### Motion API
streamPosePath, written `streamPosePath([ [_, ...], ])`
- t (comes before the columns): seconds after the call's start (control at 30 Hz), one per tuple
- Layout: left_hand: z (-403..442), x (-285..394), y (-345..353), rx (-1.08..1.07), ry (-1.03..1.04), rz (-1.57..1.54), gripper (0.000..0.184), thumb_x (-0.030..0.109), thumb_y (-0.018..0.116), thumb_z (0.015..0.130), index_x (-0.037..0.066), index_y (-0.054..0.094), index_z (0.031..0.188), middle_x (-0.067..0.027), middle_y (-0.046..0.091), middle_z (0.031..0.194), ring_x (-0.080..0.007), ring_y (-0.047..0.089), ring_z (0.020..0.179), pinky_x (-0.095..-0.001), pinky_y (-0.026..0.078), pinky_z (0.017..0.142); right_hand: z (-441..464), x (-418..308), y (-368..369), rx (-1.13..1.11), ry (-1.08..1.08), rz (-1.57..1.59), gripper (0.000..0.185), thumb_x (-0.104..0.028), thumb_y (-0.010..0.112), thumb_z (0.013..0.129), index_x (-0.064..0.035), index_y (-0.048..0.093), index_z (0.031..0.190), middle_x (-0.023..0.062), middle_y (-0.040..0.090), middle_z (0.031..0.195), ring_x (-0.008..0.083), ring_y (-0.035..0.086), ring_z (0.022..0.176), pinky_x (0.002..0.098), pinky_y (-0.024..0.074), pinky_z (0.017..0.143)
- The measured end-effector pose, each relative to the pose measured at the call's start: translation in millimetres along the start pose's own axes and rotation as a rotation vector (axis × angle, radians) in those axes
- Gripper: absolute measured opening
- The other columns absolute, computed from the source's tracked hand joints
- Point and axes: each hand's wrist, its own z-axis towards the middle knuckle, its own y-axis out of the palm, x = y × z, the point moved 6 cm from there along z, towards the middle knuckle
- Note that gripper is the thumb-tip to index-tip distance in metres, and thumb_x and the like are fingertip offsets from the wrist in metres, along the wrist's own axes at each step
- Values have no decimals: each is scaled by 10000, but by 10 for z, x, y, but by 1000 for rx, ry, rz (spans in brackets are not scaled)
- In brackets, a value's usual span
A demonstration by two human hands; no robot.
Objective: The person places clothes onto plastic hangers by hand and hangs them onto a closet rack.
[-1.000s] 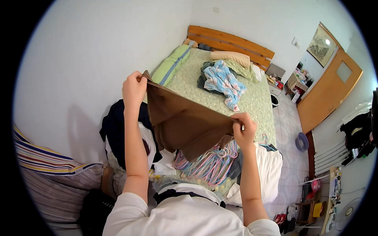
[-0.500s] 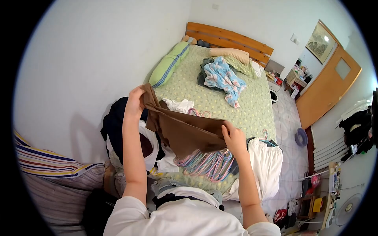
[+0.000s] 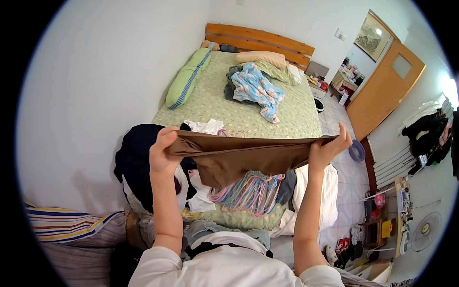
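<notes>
Stretched between my two hands is a brown garment (image 3: 229, 165), its upper edge pulled nearly straight and its lower part hanging in folds. I cannot tell what kind of garment it is. My left hand (image 3: 164, 149) is closed around its left end. At the other end my right hand (image 3: 329, 148) pinches the cloth, with some fingers raised. Below the garment lies a heap of pink and blue clothes hangers (image 3: 251, 193) on the bed. White cloth (image 3: 315, 201) is by my right forearm, and dark clothing (image 3: 138, 153) is left of my left hand.
The bed (image 3: 287, 119) has a green patterned sheet. A blue patterned cloth (image 3: 256, 86) lies farther up, with a long green pillow (image 3: 189, 79) along the wall side. On the right are a purple basin (image 3: 356, 150), a wooden door (image 3: 387, 91) and a fan (image 3: 425, 231).
My right hand has moved up and to the right, drawing the brown garment wider and tauter. My left hand has lowered slightly. The view has shifted a little.
</notes>
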Motion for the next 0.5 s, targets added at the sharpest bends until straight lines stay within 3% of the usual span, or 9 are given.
streamPosePath([
  [0.13, -61, 100, 34, -58, 153, -286, 394, 384, 473, 941, 39, 557, 1112, -121, 618, 1029, -274, 593, 962, -421, 467, 851, 92, -106, -110, -117, 59, 68, 407, 158, 486, 668, -55, 618, 989, 97, 491, 1023, 243, 446, 879, 326, 381, 812],
  [0.23, -149, 195, 21, 34, 340, -223, 415, 404, 454, 947, 42, 557, 1122, -112, 610, 1074, -263, 585, 987, -419, 464, 864, 67, -260, -214, -157, 117, 267, 285, 165, 499, 684, -32, 651, 824, 82, 550, 931, 218, 507, 855, 290, 415, 756],
  [0.27, -160, 218, 21, -99, 356, -308, 393, 345, 437, 941, 35, 550, 1153, -113, 597, 1133, -277, 567, 1049, -430, 453, 917, 53, -281, -259, -164, 183, 399, 251, 160, 513, 691, -21, 650, 799, 79, 563, 903, 208, 529, 838, 278, 428, 726],
  [0.33, -392, 194, -524, 81, 449, -288, 402, 325, 381, 957, 39, 538, 1192, -120, 584, 1181, -287, 554, 1089, -452, 442, 949, 37, -338, -431, -155, 231, 565, 175, 148, 539, 713, 5, 634, 747, 97, 584, 887, 174, 587, 775, 247, 451, 610],
  [0.37, -517, 196, -746, 168, 499, -281, 410, 315, 353, 964, 42, 532, 1211, -124, 578, 1206, -292, 547, 1109, -463, 436, 964, -53, -352, -504, -145, 354, 718, 173, 152, 524, 715, 8, 619, 715, 117, 592, 892, 178, 599, 791, 255, 467, 629],
  [0.4, -510, 173, -721, 64, 446, -225, 422, 317, 360, 952, 40, 526, 1223, -129, 572, 1215, -298, 550, 1110, -466, 446, 959, -161, -350, -567, -161, 460, 804, 177, 151, 523, 698, -1, 613, 681, 137, 601, 857, 184, 603, 752, 260, 471, 636],
  [0.43, -514, 130, -688, -40, 389, -170, 435, 319, 367, 941, 38, 521, 1235, -134, 567, 1225, -305, 552, 1111, -469, 455, 953, -270, -370, -599, -222, 429, 850, 184, 148, 527, 678, -9, 623, 672, 141, 607, 816, 182, 593, 725, 256, 463, 620],
  [0.47, -578, 56, -868, 45, 405, -154, 456, 329, 387, 918, 44, 515, 1250, -136, 567, 1227, -308, 559, 1103, -467, 484, 914, -323, -471, -596, -339, 481, 914, 190, 146, 526, 662, -13, 630, 671, 139, 612, 791, 180, 575, 723, 247, 445, 606],
  [0.5, -569, -72, -965, 198, 353, -122, 470, 348, 398, 925, 50, 494, 1275, -131, 562, 1237, -294, 560, 1108, -446, 479, 926, -452, -529, -519, -432, 403, 1005, 212, 127, 463, 750, -11, 595, 658, 126, 585, 881, 43, 391, 453, 163, 288, 416],
])
